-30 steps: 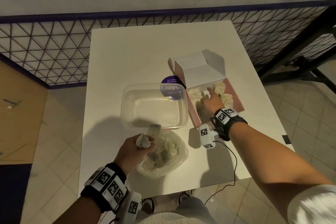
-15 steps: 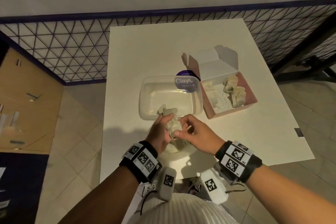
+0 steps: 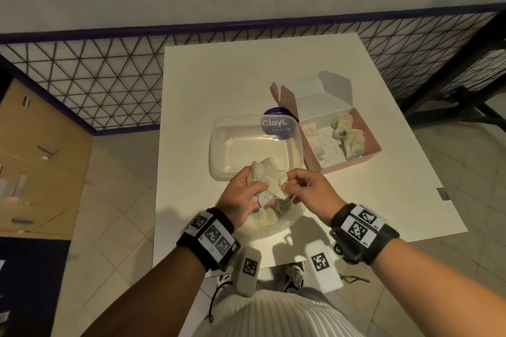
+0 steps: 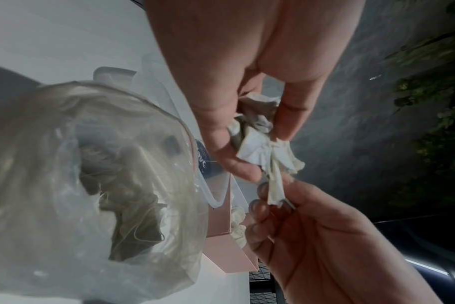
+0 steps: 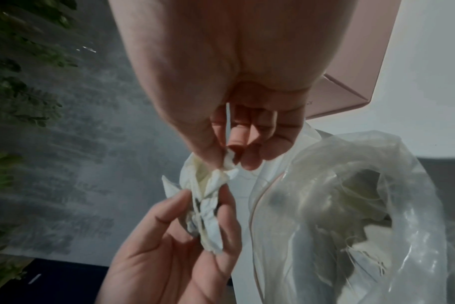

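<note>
Now, in the head view, you are holding a crumpled scrap of cloth [image 3: 269,180] in the air between both hands, over the plastic bag [image 3: 276,227] and just in front of the clear tub [image 3: 213,150]. Your left hand [image 3: 241,194] is gripping the body of the scrap, and your right hand [image 3: 312,191] is pinching one end of it. I judge that you are pulling the scrap open before you are sorting it. The pink box [image 3: 367,154] with more scraps is standing just beside the tub, on its right.

In the left wrist view, your thumb and fingers are curling around the scrap [image 4: 260,144], and a thin strip is hanging out toward the other hand.

In the right wrist view, your thumb and forefinger are squeezing a corner of the scrap [image 5: 210,205]; the other fingers are curling free.

The next move is probably asking for a slow, gentle pull, so nothing is tearing. The table [image 3: 273,68] is giving open room behind the tub. The bag is lying near the front edge, so be careful there.
</note>
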`<control>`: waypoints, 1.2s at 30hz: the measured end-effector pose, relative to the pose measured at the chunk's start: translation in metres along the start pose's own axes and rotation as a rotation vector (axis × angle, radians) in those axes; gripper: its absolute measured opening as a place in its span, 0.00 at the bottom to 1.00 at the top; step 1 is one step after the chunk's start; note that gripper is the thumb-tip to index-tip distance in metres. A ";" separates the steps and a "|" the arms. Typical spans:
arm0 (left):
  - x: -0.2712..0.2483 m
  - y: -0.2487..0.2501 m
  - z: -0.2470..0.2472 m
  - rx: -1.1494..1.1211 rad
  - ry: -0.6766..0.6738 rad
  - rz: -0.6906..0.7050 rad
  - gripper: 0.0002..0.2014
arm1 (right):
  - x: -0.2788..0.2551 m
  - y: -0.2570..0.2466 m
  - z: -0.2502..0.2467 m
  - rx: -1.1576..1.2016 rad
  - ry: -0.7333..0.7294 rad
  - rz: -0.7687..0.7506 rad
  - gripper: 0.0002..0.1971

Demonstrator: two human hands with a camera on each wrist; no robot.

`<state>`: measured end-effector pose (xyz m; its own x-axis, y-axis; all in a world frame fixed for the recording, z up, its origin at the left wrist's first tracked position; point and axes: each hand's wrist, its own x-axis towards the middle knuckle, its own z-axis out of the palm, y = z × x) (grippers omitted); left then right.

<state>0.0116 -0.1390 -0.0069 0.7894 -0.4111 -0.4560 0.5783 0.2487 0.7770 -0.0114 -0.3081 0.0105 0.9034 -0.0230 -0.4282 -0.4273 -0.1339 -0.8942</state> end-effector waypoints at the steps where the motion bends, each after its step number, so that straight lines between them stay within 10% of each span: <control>1: -0.001 0.000 -0.001 0.020 0.006 0.006 0.14 | -0.001 -0.001 -0.001 -0.006 -0.012 0.000 0.03; 10: 0.001 -0.002 0.002 0.031 0.076 0.058 0.11 | -0.002 -0.007 -0.002 0.248 -0.016 0.108 0.04; 15: 0.002 -0.001 0.008 0.043 0.036 0.092 0.11 | 0.000 -0.002 -0.003 -0.134 0.063 -0.065 0.15; 25: 0.004 -0.002 -0.004 0.165 0.056 0.087 0.08 | 0.009 -0.019 -0.027 0.202 0.195 -0.093 0.01; 36: 0.010 0.024 -0.013 -0.102 0.062 0.103 0.25 | 0.008 -0.025 -0.031 0.156 0.090 -0.025 0.13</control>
<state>0.0357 -0.1259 0.0017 0.8548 -0.3243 -0.4051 0.5094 0.3759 0.7741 0.0078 -0.3356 0.0339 0.9106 -0.1109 -0.3982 -0.3986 0.0195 -0.9169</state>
